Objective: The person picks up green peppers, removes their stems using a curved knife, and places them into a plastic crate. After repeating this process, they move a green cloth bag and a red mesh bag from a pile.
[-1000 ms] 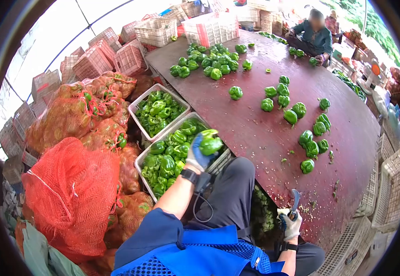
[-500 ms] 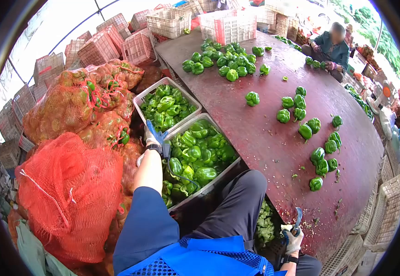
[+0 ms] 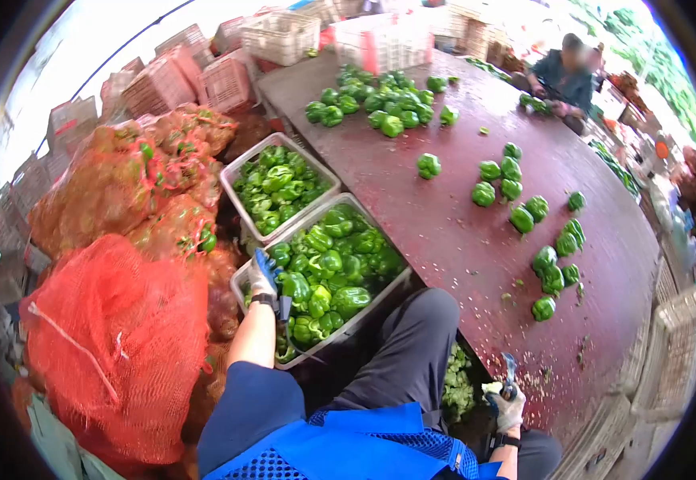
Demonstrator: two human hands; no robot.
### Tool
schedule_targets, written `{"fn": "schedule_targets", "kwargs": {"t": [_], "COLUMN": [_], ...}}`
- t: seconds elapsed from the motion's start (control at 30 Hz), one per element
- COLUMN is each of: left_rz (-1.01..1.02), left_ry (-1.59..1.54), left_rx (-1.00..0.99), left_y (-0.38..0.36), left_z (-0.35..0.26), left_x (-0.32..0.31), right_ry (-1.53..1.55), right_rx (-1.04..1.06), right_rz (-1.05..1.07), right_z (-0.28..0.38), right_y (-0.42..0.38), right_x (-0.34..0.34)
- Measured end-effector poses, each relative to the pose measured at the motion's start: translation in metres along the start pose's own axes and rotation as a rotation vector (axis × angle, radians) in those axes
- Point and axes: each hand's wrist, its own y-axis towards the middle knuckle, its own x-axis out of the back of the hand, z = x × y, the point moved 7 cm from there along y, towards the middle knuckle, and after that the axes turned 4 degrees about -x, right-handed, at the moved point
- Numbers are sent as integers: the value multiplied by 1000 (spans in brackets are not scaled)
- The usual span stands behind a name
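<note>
My left hand (image 3: 261, 274), in a white and blue work glove, is at the left side of the nearer crate (image 3: 402, 280), its fingers stretched beside the green bell peppers (image 3: 325, 262) in it. No pepper shows clearly in its grasp. My right hand (image 3: 511, 410), gloved too, is closed around a knife (image 3: 510, 366) with a short curved blade that points up, by the table's near edge. A pale scrap (image 3: 492, 388) lies against its fingers. Below this hand, pale green trimmings (image 3: 457, 384) are piled under the table edge.
More peppers lie on the dark red table (image 3: 436, 232), heaped at its far end. A second crate (image 3: 228, 178) of peppers stands behind the nearer one. Full red mesh sacks (image 3: 124, 344) are stacked at left. Beyond the table sits another person (image 3: 564, 80), hands near peppers.
My left hand has come down and back from between the two crates to the nearer crate's left side. The right hand still holds the knife in about the same place. The view has shifted slightly.
</note>
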Motion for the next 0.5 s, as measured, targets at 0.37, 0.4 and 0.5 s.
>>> {"fn": "schedule_targets", "kwargs": {"t": [0.37, 0.4, 0.5], "left_rz": [145, 171, 370], "left_ry": [376, 357, 363], "left_rx": [-358, -285, -356], "left_y": [-54, -56, -75], "left_z": [-19, -15, -7], "left_x": [-43, -53, -101], "right_ry": [-487, -476, -320], "right_rx": [99, 113, 146], "right_rz": [-125, -165, -269], "right_z": [-2, 0, 0], "right_y": [-8, -8, -12], "right_x": [31, 35, 47]}}
